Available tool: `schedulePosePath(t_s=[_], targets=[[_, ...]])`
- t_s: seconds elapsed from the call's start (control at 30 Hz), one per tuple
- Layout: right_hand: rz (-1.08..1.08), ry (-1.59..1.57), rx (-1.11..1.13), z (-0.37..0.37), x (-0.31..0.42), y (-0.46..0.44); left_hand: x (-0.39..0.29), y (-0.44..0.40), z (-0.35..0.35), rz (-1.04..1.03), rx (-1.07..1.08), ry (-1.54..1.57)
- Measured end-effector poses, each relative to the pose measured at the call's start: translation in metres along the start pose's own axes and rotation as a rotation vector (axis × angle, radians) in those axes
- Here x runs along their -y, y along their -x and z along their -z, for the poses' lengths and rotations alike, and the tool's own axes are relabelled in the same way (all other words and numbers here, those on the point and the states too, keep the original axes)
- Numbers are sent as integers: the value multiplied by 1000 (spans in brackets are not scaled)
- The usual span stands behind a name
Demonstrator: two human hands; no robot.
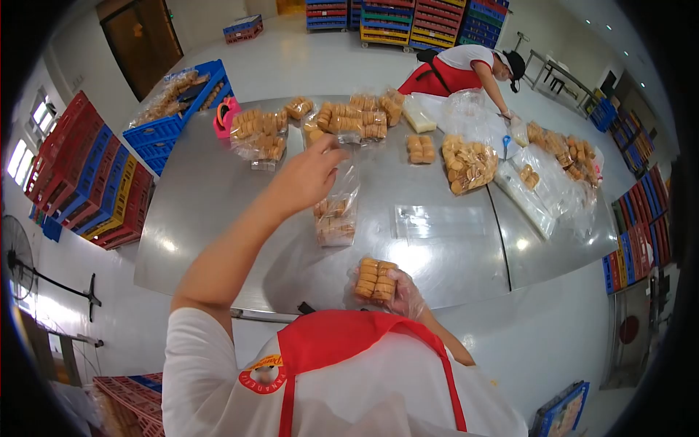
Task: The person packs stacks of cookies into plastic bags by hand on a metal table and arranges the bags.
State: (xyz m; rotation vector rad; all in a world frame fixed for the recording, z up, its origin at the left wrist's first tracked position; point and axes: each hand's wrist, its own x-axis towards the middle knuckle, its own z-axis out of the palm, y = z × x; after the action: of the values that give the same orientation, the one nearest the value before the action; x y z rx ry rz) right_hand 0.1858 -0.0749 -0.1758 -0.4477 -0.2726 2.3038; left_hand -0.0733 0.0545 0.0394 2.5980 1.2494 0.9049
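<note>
My right hand [408, 295], in a clear plastic glove, grips a small pack of round biscuits [376, 279] at the table's near edge. Bare and raised, my left hand [314, 175] reaches over the table with its fingers bent and apart; I see nothing held in it. Below it lies a clear plastic bag [336, 218] with biscuits in its lower part. Beyond the fingers sits a pile of bagged biscuits [353, 120]. A flat clear plastic bag [439, 222] lies to the right.
The steel table [196, 197] holds another biscuit pack [421, 148], a large bag of biscuits [470, 164], blue scissors [507, 144] and a pink tape dispenser [225, 118]. Across it, a person in a red apron [444, 76] bends forward. Stacked crates [91, 175] stand left.
</note>
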Motion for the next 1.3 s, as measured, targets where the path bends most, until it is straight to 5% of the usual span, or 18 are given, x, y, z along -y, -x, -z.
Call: schedulePosePath(t_s=[0.27,0.37,0.47,0.57,0.67,0.83,1.03,1.1,1.17,1.3], targets=[[67,38,-41,-13,-2,11,30,-22,2,50,451,-101],[64,47,-34,-8,-2,10,39,-18,17,83,368,-12],[54,78,-8,-8,0,13,57,-3,5,-168,-91,-115],[63,117,-20,-4,-1,12,69,-3,-6,204,-112,92],[63,154,-80,-18,1,11,48,-18,18,578,333,186],[4,206,-243,-44,4,23,22,-18,29,663,444,326],[350,251,-243,-60,46,36,-12,-8,53,533,498,345],[500,407,141,-90,86,26,-16,1,47,473,494,357],[687,514,84,-150,100,22,-18,2,39,398,496,349],[855,1177,142,-221,116,-23,-33,1,45,460,503,407]])
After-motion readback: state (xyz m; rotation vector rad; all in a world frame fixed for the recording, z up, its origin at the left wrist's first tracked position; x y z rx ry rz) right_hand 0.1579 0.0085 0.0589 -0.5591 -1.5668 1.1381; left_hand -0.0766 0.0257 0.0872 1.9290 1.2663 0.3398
